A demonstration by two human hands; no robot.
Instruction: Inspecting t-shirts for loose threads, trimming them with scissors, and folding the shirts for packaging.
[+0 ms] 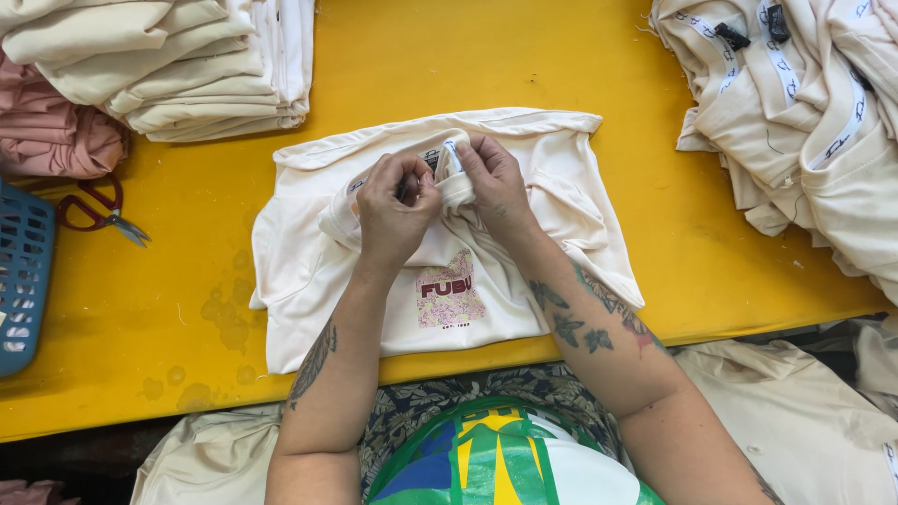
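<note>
Both grips pinch collar [449, 178]: L hand [393, 210], R hand [496, 182], cream shirt [524, 271]

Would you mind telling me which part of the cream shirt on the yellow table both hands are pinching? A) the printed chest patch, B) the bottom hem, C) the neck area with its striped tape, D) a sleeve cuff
C: the left hand and right hand pinch the bunched collar of the cream shirt, well above the printed patch.

Soft matt cream cotton shirt [524, 243] in my grip, lying on a smooth, stained yellow bench [421, 65]; blue plastic basket [23, 271].
</note>
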